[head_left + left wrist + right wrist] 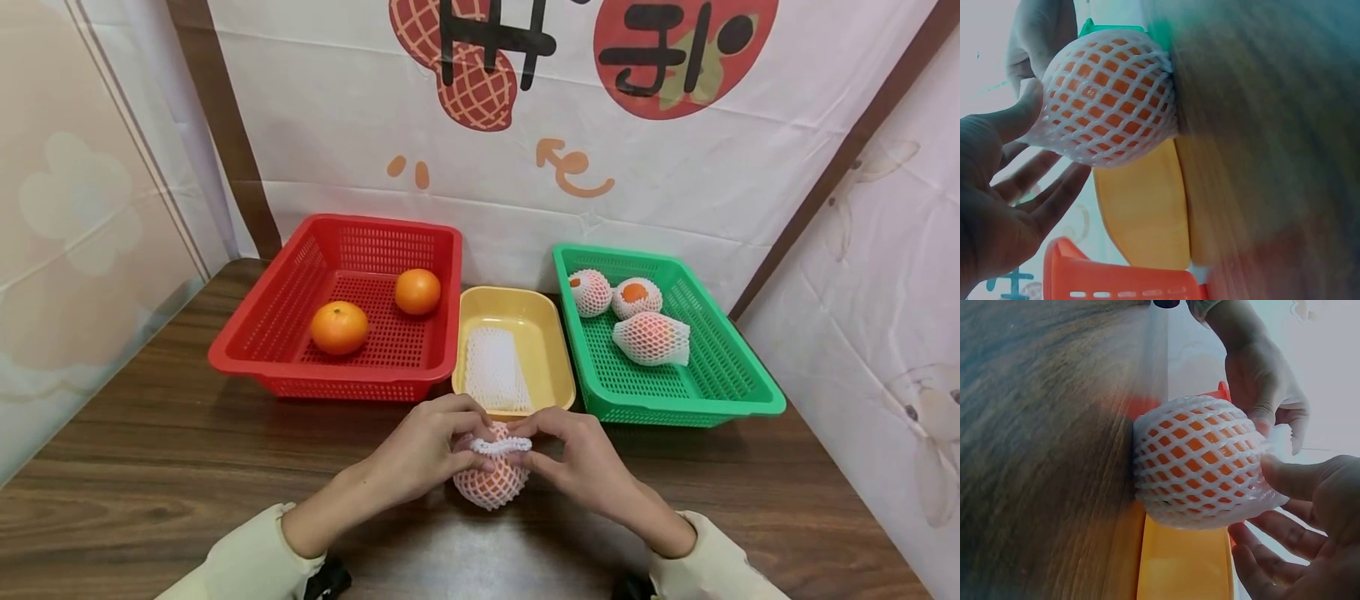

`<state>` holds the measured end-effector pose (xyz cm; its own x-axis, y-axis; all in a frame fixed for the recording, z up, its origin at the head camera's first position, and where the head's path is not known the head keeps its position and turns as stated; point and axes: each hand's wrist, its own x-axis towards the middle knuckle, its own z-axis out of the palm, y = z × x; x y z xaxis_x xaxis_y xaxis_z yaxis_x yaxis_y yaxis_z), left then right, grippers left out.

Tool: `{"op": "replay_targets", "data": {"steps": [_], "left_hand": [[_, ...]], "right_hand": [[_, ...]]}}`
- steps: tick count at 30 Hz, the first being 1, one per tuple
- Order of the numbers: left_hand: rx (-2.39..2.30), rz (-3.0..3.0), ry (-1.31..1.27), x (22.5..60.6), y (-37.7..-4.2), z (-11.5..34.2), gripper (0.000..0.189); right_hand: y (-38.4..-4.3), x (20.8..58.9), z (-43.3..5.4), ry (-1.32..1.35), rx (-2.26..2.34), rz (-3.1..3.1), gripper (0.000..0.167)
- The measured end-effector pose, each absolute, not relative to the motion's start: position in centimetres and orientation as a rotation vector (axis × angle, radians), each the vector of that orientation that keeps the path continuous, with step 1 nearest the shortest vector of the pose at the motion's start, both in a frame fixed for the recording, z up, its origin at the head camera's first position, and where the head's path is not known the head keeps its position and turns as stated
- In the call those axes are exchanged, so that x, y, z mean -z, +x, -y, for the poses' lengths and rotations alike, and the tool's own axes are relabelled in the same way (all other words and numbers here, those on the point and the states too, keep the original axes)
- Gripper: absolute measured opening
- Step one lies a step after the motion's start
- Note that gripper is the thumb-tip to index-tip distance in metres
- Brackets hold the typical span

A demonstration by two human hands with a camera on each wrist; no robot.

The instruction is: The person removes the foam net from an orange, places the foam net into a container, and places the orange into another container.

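An orange (487, 487) in a white foam net sleeve (1110, 100) stands on the table in front of the yellow tray. From the left, my left hand (431, 446) pinches the gathered top of the sleeve between thumb and fingers. On the other side my right hand (581, 458) pinches the same sleeve's edge, its thumb near the front, as the right wrist view also shows. The sleeve's open end (501, 447) is drawn together above the fruit, between both hands. Netting covers the orange's sides down to the tabletop.
Two bare oranges (340, 327) lie in a red basket (247, 350) at the left. The yellow tray (551, 358) holds flat white net sleeves (495, 367). At the right, a green basket (720, 408) contains several sleeved fruits (651, 338). A printed cloth (322, 108) hangs behind.
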<state>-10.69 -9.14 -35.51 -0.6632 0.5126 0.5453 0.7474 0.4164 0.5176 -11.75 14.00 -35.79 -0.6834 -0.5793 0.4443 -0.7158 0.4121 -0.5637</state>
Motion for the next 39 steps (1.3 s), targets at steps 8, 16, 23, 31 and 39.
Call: {"op": "replay_targets", "data": {"steps": [8, 16, 23, 31, 39], "left_hand": [[1.104, 2.293, -1.08, 35.72, -10.78, 8.89, 0.016], [0.987, 2.247, -1.085, 35.81, -10.73, 8.84, 0.024], [0.977, 2.425, -1.07, 35.16, -10.57, 8.98, 0.033], [0.884, 2.658, -1.001, 35.02, -10.27, 8.84, 0.047], [0.918, 2.596, -1.022, 35.12, -10.31, 8.91, 0.04]], "right_hand": [[-11.74, 35.57, -14.03, 1.235, -1.165, 2.464, 0.031], [-11.56, 35.88, -13.72, 1.253, -1.18, 2.398, 0.026], [-11.61, 35.79, -13.71, 1.261, -1.177, 2.319, 0.019], [-11.68, 35.92, -13.83, 1.257, -1.175, 2.316, 0.017], [-11.69, 36.25, -13.83, 1.274, -1.176, 2.287, 0.018]]}}
